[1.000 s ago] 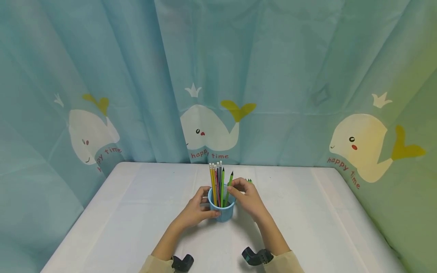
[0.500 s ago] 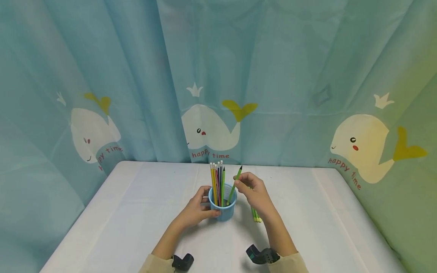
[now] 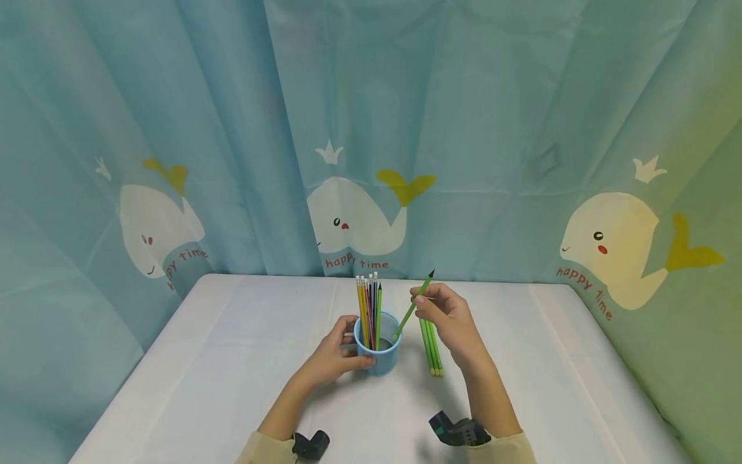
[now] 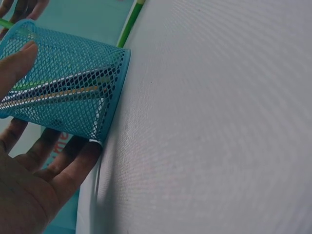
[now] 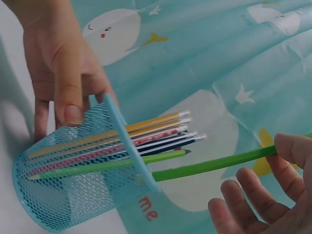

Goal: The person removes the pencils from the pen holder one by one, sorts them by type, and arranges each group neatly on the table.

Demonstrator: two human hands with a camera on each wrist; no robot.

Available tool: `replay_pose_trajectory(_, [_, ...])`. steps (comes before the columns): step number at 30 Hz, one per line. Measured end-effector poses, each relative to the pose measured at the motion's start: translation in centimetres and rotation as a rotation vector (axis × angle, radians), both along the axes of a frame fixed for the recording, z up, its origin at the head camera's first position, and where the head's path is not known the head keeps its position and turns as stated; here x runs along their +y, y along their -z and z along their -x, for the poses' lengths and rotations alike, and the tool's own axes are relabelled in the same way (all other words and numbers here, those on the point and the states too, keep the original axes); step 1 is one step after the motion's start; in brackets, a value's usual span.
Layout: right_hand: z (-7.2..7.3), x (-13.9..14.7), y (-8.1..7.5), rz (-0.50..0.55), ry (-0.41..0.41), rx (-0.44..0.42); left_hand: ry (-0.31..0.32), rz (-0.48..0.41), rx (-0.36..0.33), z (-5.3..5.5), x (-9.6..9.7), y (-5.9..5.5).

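A light-blue mesh pencil cup point(image 3: 381, 366) stands upright on the white table. My left hand point(image 3: 329, 361) holds it from the left side, thumb in front and fingers behind. Inside lean several eraser-tipped pencils point(image 3: 363, 309), mostly yellow, red and dark, plus one green pencil point(image 5: 161, 157) with its black point up. My right hand point(image 3: 455, 325), to the right of the cup, pinches another green pencil point(image 3: 413, 310) between thumb and fingertips. That pencil tilts, point up and to the right; its lower end is at the cup's right rim.
Several green pencils point(image 3: 431, 351) lie side by side on the table point(image 3: 243, 361), right of the cup and partly under the right hand. A blue curtain point(image 3: 481, 129) with printed whales hangs behind the table's far edge.
My right hand has moved right and slightly up, drawing the green pencil mostly out of the cup and tilting it more. The left hand and cup have stayed in place.
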State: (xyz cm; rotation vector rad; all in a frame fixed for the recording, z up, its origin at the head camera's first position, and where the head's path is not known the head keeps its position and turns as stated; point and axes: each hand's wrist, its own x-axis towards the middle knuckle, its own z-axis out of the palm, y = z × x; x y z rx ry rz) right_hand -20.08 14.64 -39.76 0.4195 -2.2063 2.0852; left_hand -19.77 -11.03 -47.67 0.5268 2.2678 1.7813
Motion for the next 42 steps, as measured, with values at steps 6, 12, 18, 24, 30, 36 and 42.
replay_pose_trajectory(6, [-0.2,0.7,-0.2,0.060,-0.042,-0.023,-0.003,-0.002,-0.020,-0.2,0.0,0.1])
replay_pose_trajectory(12, [-0.2,1.2,-0.4,0.098,-0.060,-0.013,-0.003,-0.008,-0.012,-0.1,0.1,0.0])
replay_pose_trajectory(18, [-0.4,1.8,-0.4,0.134,-0.070,-0.016,0.005,-0.003,-0.012,-0.2,0.1,0.1])
replay_pose_trajectory(24, [-0.3,2.2,-0.6,0.143,-0.039,-0.033,0.010,-0.007,-0.011,-0.2,0.0,0.0])
replay_pose_trajectory(30, [-0.1,2.7,-0.5,0.131,-0.002,-0.072,0.006,0.003,-0.008,-0.2,0.0,0.1])
replay_pose_trajectory(36, [0.3,3.3,-0.1,0.131,0.020,-0.099,-0.009,0.011,-0.007,-0.1,0.1,0.1])
replay_pose_trajectory(42, [0.7,3.9,0.4,0.147,0.028,-0.117,-0.016,0.017,-0.016,-0.2,0.1,0.0])
